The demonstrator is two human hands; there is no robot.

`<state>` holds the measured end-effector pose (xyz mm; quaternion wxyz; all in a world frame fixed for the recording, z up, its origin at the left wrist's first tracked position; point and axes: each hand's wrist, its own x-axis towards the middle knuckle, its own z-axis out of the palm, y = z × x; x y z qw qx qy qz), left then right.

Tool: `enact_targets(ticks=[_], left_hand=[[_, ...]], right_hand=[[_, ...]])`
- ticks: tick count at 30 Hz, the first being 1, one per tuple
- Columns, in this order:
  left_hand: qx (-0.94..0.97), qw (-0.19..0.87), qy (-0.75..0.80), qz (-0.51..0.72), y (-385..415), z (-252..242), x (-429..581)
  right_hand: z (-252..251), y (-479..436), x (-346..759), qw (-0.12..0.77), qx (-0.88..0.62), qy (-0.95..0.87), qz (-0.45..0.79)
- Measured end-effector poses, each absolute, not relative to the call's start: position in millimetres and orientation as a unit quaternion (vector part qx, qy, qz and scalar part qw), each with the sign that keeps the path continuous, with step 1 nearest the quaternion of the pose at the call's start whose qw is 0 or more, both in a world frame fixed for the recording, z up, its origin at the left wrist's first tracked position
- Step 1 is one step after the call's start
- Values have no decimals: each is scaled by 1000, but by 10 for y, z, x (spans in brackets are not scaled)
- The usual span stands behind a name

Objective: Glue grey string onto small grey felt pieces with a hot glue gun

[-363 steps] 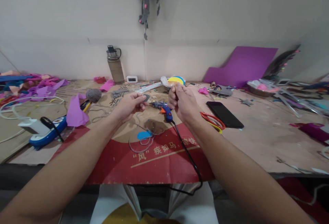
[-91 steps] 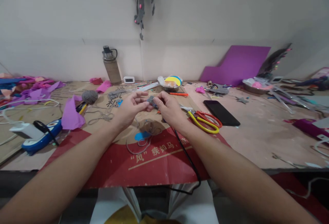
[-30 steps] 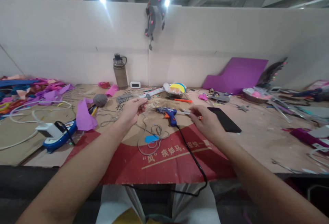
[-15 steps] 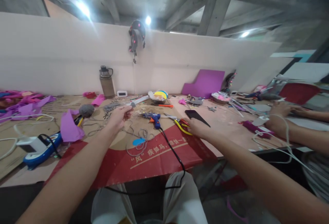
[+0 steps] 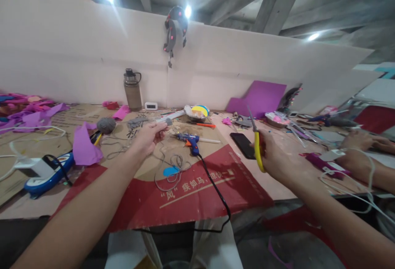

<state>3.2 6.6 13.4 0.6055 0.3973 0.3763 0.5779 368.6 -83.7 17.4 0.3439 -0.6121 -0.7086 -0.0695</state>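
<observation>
My left hand (image 5: 151, 137) pinches a small grey scrap (image 5: 168, 121) between thumb and fingertips, above the cardboard. In my right hand (image 5: 273, 154) is a pair of scissors (image 5: 258, 156), raised off the table with yellow handles and blades pointing up and away. A blue hot glue gun (image 5: 194, 142) with a white glue stick lies between my hands, its black cord running over the table edge. Close to the scissors rests a dark phone (image 5: 242, 144). Loose grey yarn (image 5: 177, 163) and a blue oval piece (image 5: 171, 171) lie in front of the glue gun.
A yarn ball (image 5: 106, 125), purple felt (image 5: 86, 145) and blue power strip (image 5: 49, 176) are at left. Behind stand a bottle (image 5: 132, 92), small clock (image 5: 151, 105) and filled bowl (image 5: 199, 114). Another person's hands (image 5: 359, 145) work at right, near white cables (image 5: 372, 170).
My right hand has lifted the scissors off the table and moved right, turning the blades upward. My left hand still pinches the grey scrap. The camera view has shifted a little.
</observation>
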Motion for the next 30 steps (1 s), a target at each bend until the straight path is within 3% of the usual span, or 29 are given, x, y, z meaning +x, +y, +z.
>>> enact_targets(ticks=[4,6,19,30], left_hand=[[407,613,363,572,4,155,81],[408,612,363,571,-6,153,87],[424,589,403,558,1,125,71],[476,620,396,481,4,75,100]], right_hand=[[136,-651,3025,426,-523,-735,71],[127,-538,2737,415,-500,-750,122],[-48,-221,2443,270,-460,-845,-32],[-202,-127,2546,236,-452,-857,-73]])
